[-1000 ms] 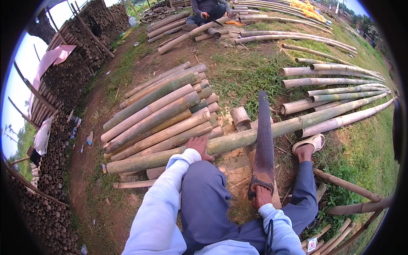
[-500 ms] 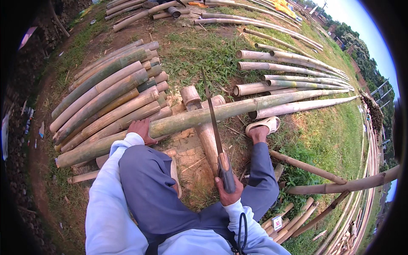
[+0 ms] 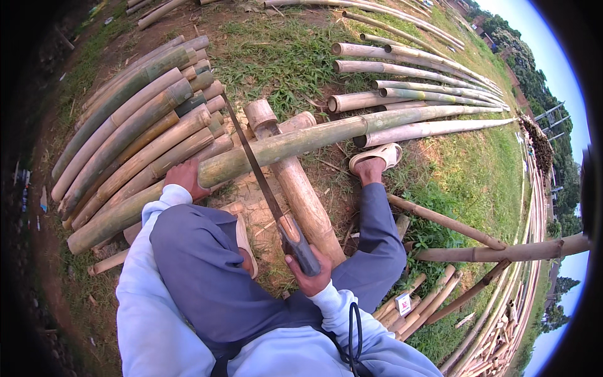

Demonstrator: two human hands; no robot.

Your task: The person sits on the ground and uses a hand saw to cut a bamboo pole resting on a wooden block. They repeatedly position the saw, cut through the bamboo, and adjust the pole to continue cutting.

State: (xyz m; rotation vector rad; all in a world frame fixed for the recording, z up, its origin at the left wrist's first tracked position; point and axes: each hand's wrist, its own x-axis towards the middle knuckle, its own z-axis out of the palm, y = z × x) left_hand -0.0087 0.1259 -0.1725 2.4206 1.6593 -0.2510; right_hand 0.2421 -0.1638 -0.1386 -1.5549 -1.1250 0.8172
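A long green bamboo pole (image 3: 295,143) runs from my lower left to the far right. My left hand (image 3: 183,178) grips it near its left end, fingers over the top and thumb on the near side. In my right hand (image 3: 310,271) is a handsaw (image 3: 293,234), held by its dark handle. Its long narrow blade slants across the pole, just right of my left hand; whether the teeth touch the bamboo I cannot tell. Under the pole, a thick bamboo support (image 3: 308,204) slopes toward me, crossed by a shorter bamboo piece (image 3: 299,121) behind the pole.
Cut bamboo lengths (image 3: 135,119) are stacked at the left. Long poles (image 3: 414,94) lie on the grass at the right. A bamboo frame (image 3: 496,253) stands near my right knee, above shorter pieces (image 3: 433,301) and a small white box (image 3: 403,305). My sandalled foot (image 3: 377,158) is beside the pole.
The saw has swung left, its tip and handle both shifting toward my left hand. My left hand keeps its hold on the pole. The whole view has also shifted slightly.
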